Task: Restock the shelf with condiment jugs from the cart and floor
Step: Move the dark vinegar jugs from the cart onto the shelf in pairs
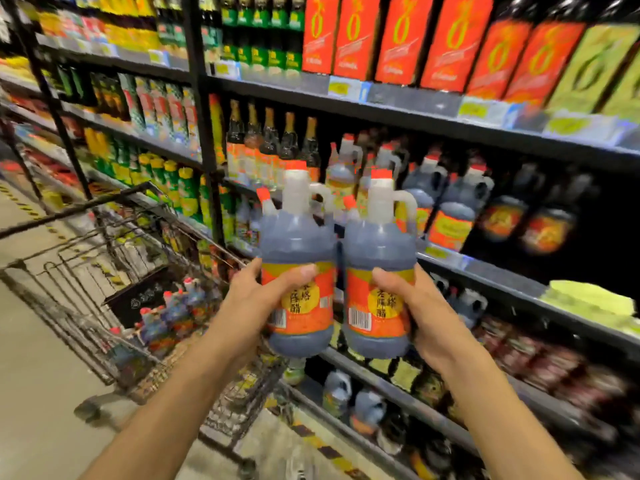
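Supermarket aisle, with a big black shelving unit (398, 116) taking up the whole right and far side, packed with sauces and red boxes up top. To the left, near the floor, sits a wire cart (114, 296) with more red-capped jugs (166, 313) piled in its basket, so I'd guess there's plenty of restocking left to do. Middle shelf has a row of matching dark jugs (446, 202) with orange labels, and to the right of that row it goes dark with only a couple of dim bottles that I can't really make out. Now the step in hand: both jugs are up in the air in front of that middle shelf, side by side and just about touching. The left hand (256, 296) is wrapped around the label of the left jug (298, 258), thumb across the front, and the right hand (412, 303) grips the right jug (379, 268) the same way. Both are upright, handles pointing right. Next move, I reckon, is pushing them forward onto the shelf beside the matching row, keeping the bases level so they clear the lip and don't knock the neighbours.
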